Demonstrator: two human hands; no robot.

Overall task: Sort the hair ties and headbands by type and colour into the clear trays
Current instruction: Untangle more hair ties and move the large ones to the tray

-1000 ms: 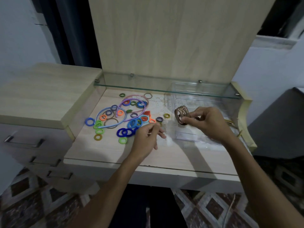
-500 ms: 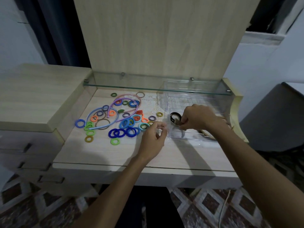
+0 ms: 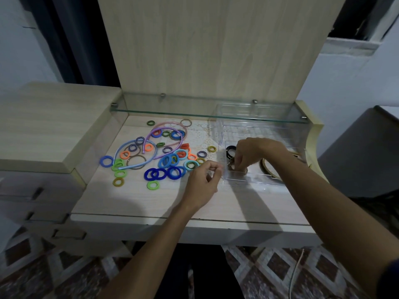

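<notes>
the right hand reaches down into the near compartment of the clear tray, its fingers curled in a pinch on a bundle of brown hair ties that sits low against the tray's left wall, just in front of the black hair ties already lying in the compartment behind. the left hand hovers just outside that same wall, fingers loosely curled with thumb and forefinger near each other; whether its grip holds anything cannot be told. the relation the coming move turns on, as i judge it, is this: the unsorted pile of coloured hair ties lies to the left of both hands, directly beside the left hand and well apart from the right, so the left is the nearer one for the next pick while the right lets go of the brown bundle. the two headbands, a lilac headband and a light blue headband, lie among the ties with their long arcs running diagonally, open ends toward the lower left; a thin brown hoop shows under the right forearm inside the tray. everything rests on a pale wood-grain bench with a glass shelf along the back and a tall wood panel behind; drawers stand to the left and a patterned tile floor lies below.
</notes>
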